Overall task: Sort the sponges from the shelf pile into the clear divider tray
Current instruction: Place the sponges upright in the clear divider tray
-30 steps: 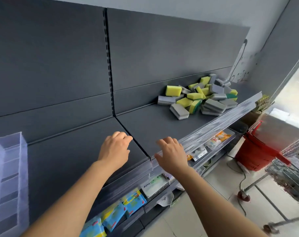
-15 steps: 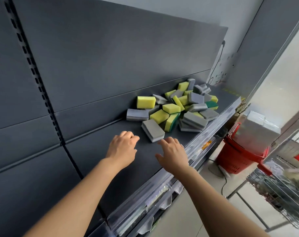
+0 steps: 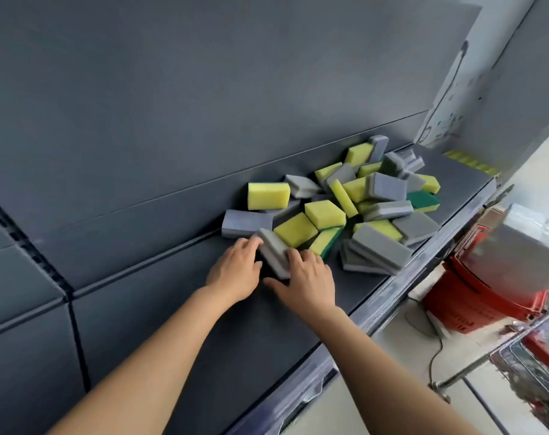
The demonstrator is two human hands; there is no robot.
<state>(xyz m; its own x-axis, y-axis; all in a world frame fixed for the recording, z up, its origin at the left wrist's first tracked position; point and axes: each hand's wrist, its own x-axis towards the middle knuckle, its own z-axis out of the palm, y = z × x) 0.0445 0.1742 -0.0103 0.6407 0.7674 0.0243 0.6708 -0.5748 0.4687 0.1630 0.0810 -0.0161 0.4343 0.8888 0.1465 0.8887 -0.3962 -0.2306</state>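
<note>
Our left hand (image 3: 235,271) and right hand (image 3: 304,282) clasp a grey sponge (image 3: 274,251) at the sponge pile's (image 3: 361,208) seven-o'clock edge. We judge it light and squashy, best pinched gently across its long sides.

Sponge pile (image 3: 345,211) sits on shelf (image 3: 172,309), twd far right end, against back panel (image 3: 204,89). Nearest sponge (image 3: 274,249) lies at pile's near-left edge, btwn left hand (image 3: 235,271) on its left & right hand (image 3: 307,281) on its near right, both touching it. Right of shelf, lower down: shopping basket (image 3: 474,296) w/ box (image 3: 518,255) on top; wire cart (image 3: 534,356) nearer.
</note>
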